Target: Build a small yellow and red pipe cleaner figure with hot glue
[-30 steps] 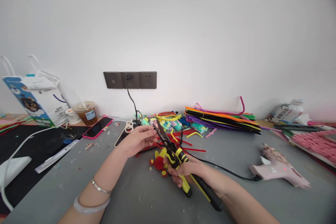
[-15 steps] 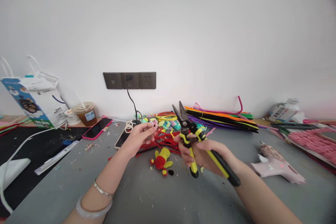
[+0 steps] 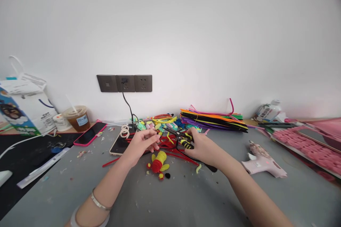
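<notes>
Now, on the grey surface [image 3: 165, 205], the yellow-and-red pipe-cleaner figure [image 3: 159, 162] lies nearest, around mid-width, touched by neither hand, with a small black piece [image 3: 167, 175] just beside it. Farther right, toward the right edge, rests a pink glue gun [image 3: 265, 166]. Beyond the figure, the left hand [image 3: 141, 144] hovers with fingertips nearly together; whether they pinch a scrap I cannot tell. Opposite it, the right hand [image 3: 204, 148] curls around the handles of the black-and-yellow pliers [image 3: 186, 144]. Those pliers were held up half a second ago and have since come down to the loose red pipe cleaners [image 3: 167, 144], which I take as a pause in using the tool, leaving the figure accessible. Along the far edge, by the wall, sits a multicoloured pipe-cleaner bundle [image 3: 213, 120].
</notes>
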{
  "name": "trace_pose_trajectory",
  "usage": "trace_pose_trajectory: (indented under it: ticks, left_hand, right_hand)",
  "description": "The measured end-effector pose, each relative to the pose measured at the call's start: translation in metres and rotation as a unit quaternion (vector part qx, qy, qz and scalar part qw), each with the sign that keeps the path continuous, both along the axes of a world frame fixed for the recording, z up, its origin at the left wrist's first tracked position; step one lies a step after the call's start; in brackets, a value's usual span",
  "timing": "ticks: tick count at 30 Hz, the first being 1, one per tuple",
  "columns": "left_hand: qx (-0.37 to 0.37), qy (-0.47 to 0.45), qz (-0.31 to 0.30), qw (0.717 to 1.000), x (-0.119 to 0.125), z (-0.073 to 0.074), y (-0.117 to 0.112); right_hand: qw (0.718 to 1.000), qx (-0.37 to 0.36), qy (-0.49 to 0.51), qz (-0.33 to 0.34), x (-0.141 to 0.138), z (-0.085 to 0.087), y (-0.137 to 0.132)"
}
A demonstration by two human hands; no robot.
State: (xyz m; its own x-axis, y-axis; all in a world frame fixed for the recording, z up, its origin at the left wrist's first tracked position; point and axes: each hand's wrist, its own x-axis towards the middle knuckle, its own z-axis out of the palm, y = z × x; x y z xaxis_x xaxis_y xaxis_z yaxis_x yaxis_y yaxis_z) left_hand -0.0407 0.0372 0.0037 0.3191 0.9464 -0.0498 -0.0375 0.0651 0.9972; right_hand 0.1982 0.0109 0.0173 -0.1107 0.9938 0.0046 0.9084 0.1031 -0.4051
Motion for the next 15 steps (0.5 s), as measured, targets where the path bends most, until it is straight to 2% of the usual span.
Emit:
trace_pose_trajectory:
  ticks: [2,5,11,13,15]
  left_hand:
    - [0.002,-0.002,0.002,1.000,0.001,0.000,-0.001]
    - [0.002,-0.004,0.005,1.000,0.004,0.001,-0.001]
    - [-0.013,-0.015,0.031,0.999,0.009,0.001,-0.003]
    - [-0.020,-0.015,0.040,0.999,0.011,0.001,-0.005]
    - [-0.022,-0.015,0.043,0.999,0.013,0.001,-0.007]
  right_hand:
    - [0.999,0.004,-0.032,0.022,-0.004,-0.004,0.000]
    - [0.996,0.031,-0.086,0.014,-0.001,-0.009,0.004]
    - [0.995,0.063,-0.080,-0.013,0.013,-0.018,0.016]
    - [0.996,0.084,0.000,0.008,0.008,-0.016,0.016]
    - [0.981,0.104,0.157,0.044,-0.005,-0.013,0.013]
